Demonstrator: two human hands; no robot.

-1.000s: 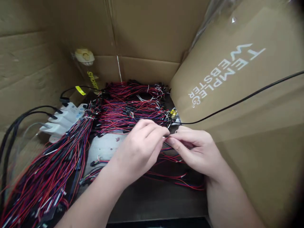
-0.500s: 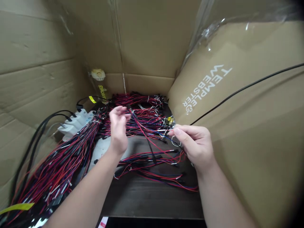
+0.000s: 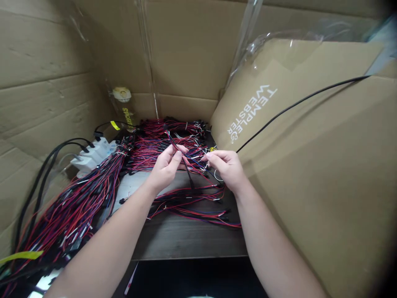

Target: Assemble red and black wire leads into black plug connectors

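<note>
Two hands are closed on one multicoloured wire harness (image 3: 172,141): by the left-hand grip (image 3: 167,166), spread and off it half a second ago, its wires are now pinched between thumb and fingers; by the right-hand grip (image 3: 226,164), its thin ends are pinched as before. The harness is held above the counter (image 3: 192,244). Behind it, red-and-black harnesses (image 3: 147,145) are piled; leftward, a tied bundle (image 3: 83,203) is laid beside white power adapters (image 3: 93,156).

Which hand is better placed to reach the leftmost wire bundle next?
Probably the left hand: it is nearer the leftmost wire bundle, while the right hand is farther across. Both appear to pinch wires, though.
</note>
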